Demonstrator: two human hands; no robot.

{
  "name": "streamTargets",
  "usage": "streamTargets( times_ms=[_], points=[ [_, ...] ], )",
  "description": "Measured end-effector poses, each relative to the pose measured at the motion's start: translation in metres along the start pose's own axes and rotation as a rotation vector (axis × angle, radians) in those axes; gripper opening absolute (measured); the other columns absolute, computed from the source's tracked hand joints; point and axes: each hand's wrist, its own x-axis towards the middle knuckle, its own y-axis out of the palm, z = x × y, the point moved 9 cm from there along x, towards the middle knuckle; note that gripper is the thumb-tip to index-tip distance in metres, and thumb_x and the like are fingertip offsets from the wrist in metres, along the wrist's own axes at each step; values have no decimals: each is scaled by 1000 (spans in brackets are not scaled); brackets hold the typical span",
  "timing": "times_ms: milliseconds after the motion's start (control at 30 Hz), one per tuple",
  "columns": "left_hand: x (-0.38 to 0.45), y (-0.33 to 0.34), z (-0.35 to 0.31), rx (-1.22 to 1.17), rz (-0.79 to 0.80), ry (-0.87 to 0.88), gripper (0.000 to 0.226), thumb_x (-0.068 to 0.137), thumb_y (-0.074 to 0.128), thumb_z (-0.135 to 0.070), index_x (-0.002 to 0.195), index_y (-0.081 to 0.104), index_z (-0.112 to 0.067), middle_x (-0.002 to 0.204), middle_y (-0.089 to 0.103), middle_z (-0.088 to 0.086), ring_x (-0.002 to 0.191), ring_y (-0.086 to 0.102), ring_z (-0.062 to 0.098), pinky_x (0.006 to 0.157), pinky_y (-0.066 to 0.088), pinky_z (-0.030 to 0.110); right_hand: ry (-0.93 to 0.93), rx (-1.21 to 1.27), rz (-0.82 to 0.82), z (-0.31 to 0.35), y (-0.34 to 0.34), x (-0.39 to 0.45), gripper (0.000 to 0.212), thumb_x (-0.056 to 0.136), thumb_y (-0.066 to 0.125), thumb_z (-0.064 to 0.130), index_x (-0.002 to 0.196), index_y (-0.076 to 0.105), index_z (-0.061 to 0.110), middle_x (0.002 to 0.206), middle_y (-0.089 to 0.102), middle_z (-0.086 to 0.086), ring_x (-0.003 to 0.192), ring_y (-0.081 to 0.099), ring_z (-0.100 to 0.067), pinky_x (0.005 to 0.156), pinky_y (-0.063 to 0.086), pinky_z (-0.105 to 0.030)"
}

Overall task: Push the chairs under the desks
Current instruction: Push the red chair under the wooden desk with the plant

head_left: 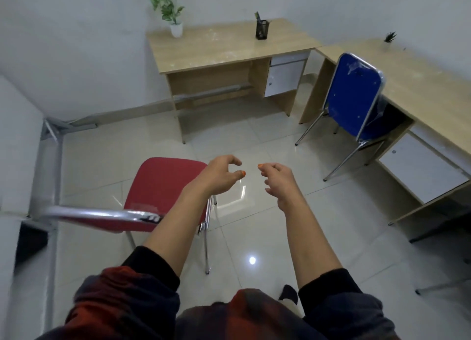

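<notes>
Fingers (233,161) of both hands hang loosely curled, holding nothing: left hand (220,175) above the red chair (163,184), right hand (279,181) beside it. The red chair stands well out from the near table (216,46); the blue chair (354,97) sits partly under the side table (433,95). Judged risks: a one-sided shove could skew the red chair into the table's leg or drawer unit (284,76).
</notes>
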Motion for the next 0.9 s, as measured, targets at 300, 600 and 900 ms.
streamTargets(
  times_ms=[300,600,900],
  points=[
    [-65,-43,71,30,-130,-54,40,95,64,-31,133,59,-17,140,54,4,126,53,22,109,41,43,-26,-72,44,-13,49,-45,7,97,62,25,91,63,22,99,62,4,106,58,-20,100,48,-39],
    [-130,-59,133,173,-188,-161,44,92,67,-35,133,57,-21,144,49,5,134,44,25,112,36,54,35,-63,118,-53,96,-90,10,97,62,24,101,64,15,110,64,-6,102,58,-22,82,46,-33],
    [-138,-98,224,277,-130,-260,57,87,66,-46,139,50,-30,151,42,3,147,26,33,113,24,62,-12,-125,116,-37,148,-112,13,98,61,25,101,61,12,102,60,-5,90,52,-20,67,43,-28]
  ],
)
